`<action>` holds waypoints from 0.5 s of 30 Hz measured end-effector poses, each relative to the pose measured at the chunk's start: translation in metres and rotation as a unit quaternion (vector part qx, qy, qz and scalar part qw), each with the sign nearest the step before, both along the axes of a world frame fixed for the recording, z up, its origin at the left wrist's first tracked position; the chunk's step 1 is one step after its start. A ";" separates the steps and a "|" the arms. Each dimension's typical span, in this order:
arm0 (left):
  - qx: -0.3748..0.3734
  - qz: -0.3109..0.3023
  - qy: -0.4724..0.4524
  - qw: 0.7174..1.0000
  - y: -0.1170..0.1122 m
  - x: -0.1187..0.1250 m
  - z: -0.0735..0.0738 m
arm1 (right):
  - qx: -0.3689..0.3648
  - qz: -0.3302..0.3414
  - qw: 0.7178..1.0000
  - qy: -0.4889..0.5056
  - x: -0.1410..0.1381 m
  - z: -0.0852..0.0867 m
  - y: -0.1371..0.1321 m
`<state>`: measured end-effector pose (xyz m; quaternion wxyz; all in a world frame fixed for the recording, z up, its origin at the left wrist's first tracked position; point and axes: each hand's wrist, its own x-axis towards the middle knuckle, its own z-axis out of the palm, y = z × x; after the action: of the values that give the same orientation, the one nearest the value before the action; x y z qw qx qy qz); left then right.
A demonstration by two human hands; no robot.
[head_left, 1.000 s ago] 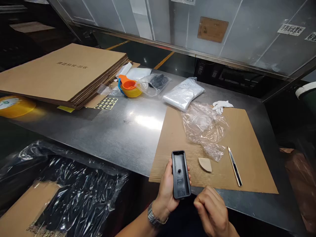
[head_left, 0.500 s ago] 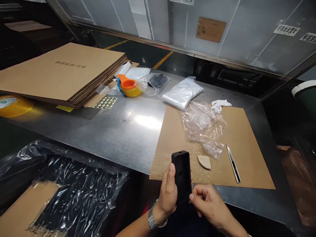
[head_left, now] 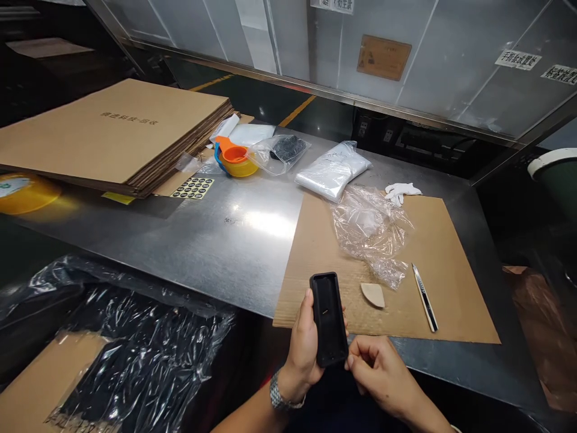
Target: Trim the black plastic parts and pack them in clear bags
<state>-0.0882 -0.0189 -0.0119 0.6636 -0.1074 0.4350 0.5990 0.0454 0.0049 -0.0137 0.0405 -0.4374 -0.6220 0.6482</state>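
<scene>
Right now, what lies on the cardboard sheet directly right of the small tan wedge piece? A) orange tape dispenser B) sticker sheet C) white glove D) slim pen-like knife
D: the slim pen-like knife lies on the cardboard sheet just right of the tan wedge piece, while the left hand holds the black plastic part nearer the table edge.

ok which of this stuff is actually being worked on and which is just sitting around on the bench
In hand:
- black plastic part, held in the left hand
- right hand, fingers at the part's lower end

Lying about:
- crumpled clear bag, craft knife and small tan wedge on the cardboard sheet
- white gloves
- stack of flat cardboard
- orange and yellow cups
</scene>
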 end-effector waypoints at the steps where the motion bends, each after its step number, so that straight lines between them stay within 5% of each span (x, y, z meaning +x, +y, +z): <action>1: -0.002 -0.003 -0.015 1.000 0.001 -0.001 0.000 | -0.011 -0.003 1.000 0.007 0.000 0.001 0.001; 8: -0.013 -0.018 -0.053 0.998 0.002 -0.003 -0.005 | -0.039 -0.011 0.999 0.020 -0.002 0.004 0.001; 15: -0.016 -0.025 0.003 1.000 -0.002 -0.001 -0.006 | -0.037 0.015 0.999 -0.003 -0.001 0.002 0.002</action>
<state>-0.0893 -0.0212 -0.0177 0.6751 -0.1050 0.4491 0.5759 0.0439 0.0070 -0.0120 0.0127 -0.4312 -0.6038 0.6703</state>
